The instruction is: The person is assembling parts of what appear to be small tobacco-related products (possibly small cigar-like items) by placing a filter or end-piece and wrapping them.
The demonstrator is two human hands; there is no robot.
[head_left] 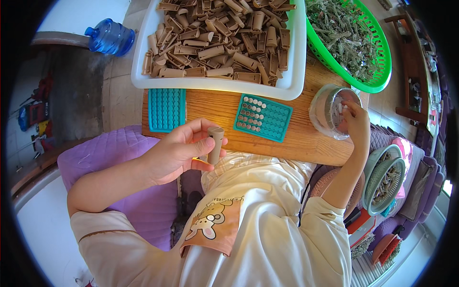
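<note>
Left hand [178,154]: grip narrow, closed round one brown tube [216,146], held left of the part-filled tray [276,123] and nearer the body. Thumb presses the near side, fingers wrap behind; the tube stands roughly upright, clear of the worktop [210,106], likely so that its flat end and side cut-out face the eyes.

Right hand [355,118]: to the right of the part-filled tray, fingertips bunched inside the clear round tub [319,112]. Cannot tell whether this grip has a piece; small pale bits lie at the fingers. Arm reaches over the rim from the near side, probably the shortest way in.

Part-filled tray itself: teal, set at a slant; pale discs [251,115] occupy cups on its left portion, the rest bare. It sits between the hands, presumably for easy reach by either.

Outward: second teal tray [166,110] to its left; white bin [220,86] of loose brown pieces [211,51] just beyond it; green basket [388,67] of dried plant matter [342,40] beyond and right.
</note>
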